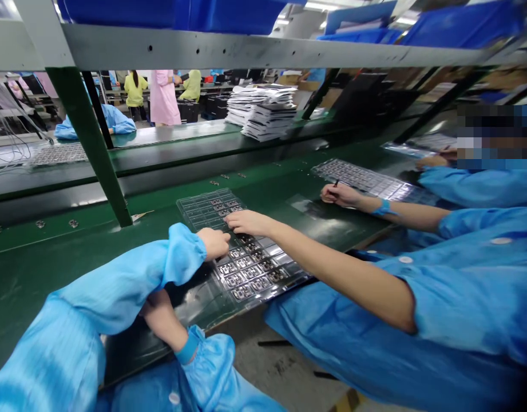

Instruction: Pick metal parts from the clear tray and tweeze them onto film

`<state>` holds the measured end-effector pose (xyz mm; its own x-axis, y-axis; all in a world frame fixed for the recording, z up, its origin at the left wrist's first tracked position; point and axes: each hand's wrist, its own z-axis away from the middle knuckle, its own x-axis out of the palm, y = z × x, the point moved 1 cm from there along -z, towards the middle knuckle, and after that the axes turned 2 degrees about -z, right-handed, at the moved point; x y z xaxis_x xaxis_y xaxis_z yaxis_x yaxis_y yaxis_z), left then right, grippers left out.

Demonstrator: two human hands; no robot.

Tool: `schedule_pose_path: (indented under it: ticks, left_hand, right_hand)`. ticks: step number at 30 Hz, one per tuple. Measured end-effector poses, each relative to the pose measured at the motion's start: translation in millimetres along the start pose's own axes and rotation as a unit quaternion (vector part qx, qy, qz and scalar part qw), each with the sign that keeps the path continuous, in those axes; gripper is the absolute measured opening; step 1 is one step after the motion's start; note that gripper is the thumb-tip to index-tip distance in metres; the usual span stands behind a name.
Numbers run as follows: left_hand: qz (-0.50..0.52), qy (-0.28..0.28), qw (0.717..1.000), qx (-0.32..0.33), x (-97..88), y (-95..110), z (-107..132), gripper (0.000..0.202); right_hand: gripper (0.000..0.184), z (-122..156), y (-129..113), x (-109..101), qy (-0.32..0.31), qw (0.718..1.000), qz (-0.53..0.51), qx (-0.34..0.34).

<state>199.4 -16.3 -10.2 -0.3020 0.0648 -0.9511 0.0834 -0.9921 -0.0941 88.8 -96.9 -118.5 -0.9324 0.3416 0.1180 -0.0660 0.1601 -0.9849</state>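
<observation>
My left hand (214, 243) reaches to the left edge of a clear plastic tray (192, 209), its fingers curled together; whatever they hold is too small or hidden to make out. Small metal-and-black parts (241, 278) sit in rows in the tray's near compartments, and a few more lie in its far part. Beneath my left forearm, my right hand (160, 317) is low over the table edge, its fingers hidden behind the blue sleeve. A co-worker's hand (250, 223) reaches over the same tray, close to my left fingertips.
The co-worker's other hand (340, 194) holds a thin dark tool. Behind it lies a second filled tray (357, 176). A green post (91, 149) rises from the green bench (40, 260) at left. Loose parts (73, 224) lie along the back. Overhead runs a metal shelf rail (254, 51).
</observation>
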Motion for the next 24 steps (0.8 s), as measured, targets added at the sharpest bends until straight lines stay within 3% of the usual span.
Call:
schedule_pose_path:
  ticks: [4,8,12,16,21,24]
  left_hand:
    - [0.037,0.096,0.994,0.038,-17.6,-17,47,0.021]
    - [0.126,0.177,0.976,0.033,-14.1,-41,118,0.022]
    - [0.154,0.199,0.965,-0.070,16.9,-56,186,0.019]
    - [0.248,0.198,0.934,-0.162,58.7,-48,230,0.023]
    - [0.424,0.235,0.831,-0.273,99.6,-22,250,0.020]
    - [0.469,0.202,0.822,-0.251,112.0,-9,249,0.018]
  right_hand:
    - [0.033,0,-6,3,-0.096,0.994,-0.020,0.048]
    - [0.031,0,-6,6,-0.116,0.986,-0.053,0.104]
    - [0.036,3,-2,6,-0.119,0.988,-0.018,0.096]
    - [0.034,18,-2,5,-0.115,0.990,0.032,0.072]
    - [0.030,30,-2,0,-0.057,0.996,-0.002,0.074]
    - [0.030,25,-4,-4,-0.038,0.996,-0.026,0.082]
